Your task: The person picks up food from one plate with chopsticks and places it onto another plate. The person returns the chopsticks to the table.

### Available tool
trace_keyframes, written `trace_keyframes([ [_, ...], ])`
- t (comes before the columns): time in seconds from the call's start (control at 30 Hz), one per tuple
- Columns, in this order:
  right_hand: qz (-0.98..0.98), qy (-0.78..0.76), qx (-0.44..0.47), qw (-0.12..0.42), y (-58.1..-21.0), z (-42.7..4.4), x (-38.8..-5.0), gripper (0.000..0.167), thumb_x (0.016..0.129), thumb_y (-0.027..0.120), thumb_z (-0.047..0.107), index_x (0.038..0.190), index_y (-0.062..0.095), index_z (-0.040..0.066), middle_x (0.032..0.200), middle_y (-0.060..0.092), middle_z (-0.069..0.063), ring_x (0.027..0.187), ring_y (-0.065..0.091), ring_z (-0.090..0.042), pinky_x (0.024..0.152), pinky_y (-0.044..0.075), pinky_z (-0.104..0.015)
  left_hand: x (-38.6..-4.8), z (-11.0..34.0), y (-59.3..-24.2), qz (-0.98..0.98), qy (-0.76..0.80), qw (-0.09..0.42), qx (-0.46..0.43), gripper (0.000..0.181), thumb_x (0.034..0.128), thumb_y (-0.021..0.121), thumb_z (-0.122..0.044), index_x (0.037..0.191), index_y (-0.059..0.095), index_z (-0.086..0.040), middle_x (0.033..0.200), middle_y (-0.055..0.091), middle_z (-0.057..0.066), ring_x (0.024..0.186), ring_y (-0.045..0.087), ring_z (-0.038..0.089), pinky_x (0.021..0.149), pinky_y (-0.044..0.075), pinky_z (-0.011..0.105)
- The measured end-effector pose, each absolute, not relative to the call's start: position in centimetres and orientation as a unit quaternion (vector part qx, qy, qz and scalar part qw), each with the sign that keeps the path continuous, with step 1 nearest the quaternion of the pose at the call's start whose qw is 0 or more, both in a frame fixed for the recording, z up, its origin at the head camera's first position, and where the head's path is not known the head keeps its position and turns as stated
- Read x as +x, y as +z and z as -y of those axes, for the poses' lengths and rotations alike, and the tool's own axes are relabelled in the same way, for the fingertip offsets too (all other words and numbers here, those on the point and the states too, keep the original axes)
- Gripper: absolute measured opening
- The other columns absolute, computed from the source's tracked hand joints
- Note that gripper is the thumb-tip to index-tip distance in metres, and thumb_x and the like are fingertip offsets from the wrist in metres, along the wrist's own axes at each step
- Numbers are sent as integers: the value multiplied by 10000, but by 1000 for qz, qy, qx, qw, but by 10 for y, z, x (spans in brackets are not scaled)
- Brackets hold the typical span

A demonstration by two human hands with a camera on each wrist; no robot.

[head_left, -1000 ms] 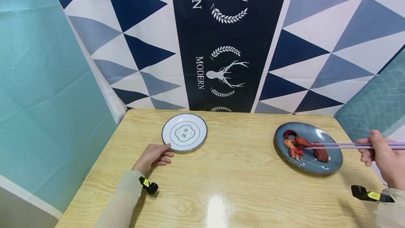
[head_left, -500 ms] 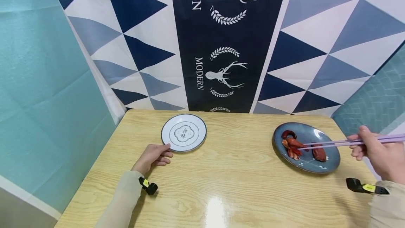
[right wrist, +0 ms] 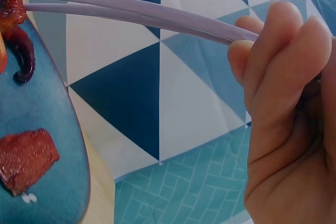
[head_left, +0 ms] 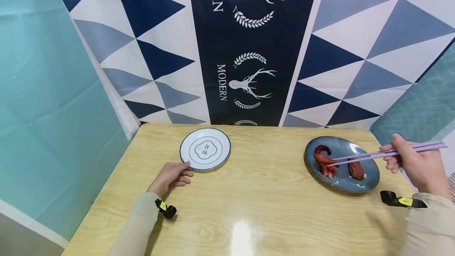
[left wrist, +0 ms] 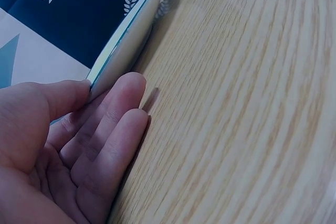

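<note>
A white plate with a dark rim and printed characters lies at the left of the table. My left hand pinches its near rim, thumb on top and fingers below, as the left wrist view also shows. In my right hand is a pair of lilac chopsticks, pointing left over a blue oval plate. Their tips meet a glossy reddish food piece with a dark curled end. Whether it is lifted I cannot tell. Another reddish piece lies just below it, and a brown-red meat slab lies to the right.
Both plates stand on a light wooden table, far apart from each other. A patterned cloth hangs behind the table's back edge. Teal sheeting borders the left side.
My right hand has moved left and slightly up, its chopsticks now slanting more. The curl-ended piece has shifted slightly at their tips. My left hand stays at the white plate.
</note>
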State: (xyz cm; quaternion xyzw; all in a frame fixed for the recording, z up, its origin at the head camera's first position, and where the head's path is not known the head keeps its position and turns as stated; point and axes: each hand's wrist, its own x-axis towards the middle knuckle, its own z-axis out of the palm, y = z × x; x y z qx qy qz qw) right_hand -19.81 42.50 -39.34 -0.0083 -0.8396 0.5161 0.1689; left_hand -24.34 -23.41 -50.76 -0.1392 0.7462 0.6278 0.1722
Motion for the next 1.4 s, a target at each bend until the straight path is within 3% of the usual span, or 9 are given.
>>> trace_keyframes([
  [0.23,819,550,23,163,-387,-414,-209,374,1082,520,279,872,776,106,600,684,-29,436,609,-160,408,515,-267,-240,235,-504,-753,622,165,-136,423,1017,652,-398,1082,752,8,842,769,27,634,720,95,608,608,239],
  [0.4,811,564,29,153,-385,-410,-211,352,1078,534,273,882,780,115,615,699,-25,446,613,-158,411,515,-261,-241,234,-502,-752,620,174,-139,416,1019,650,-403,1080,752,-4,846,768,23,646,723,96,606,605,233],
  [0.8,726,671,74,128,-386,-397,-219,310,1067,559,145,912,752,-41,647,715,-108,443,619,-161,396,514,-255,-242,234,-506,-755,618,169,-138,413,1018,651,-396,1080,748,1,845,764,27,642,723,96,608,607,236],
  [1.4,717,679,91,133,-392,-393,-223,323,1073,540,128,895,747,-45,651,729,-78,453,639,-143,396,516,-253,-243,233,-507,-753,618,181,-140,411,1022,647,-396,1106,740,-5,872,767,22,651,730,97,612,609,235],
])
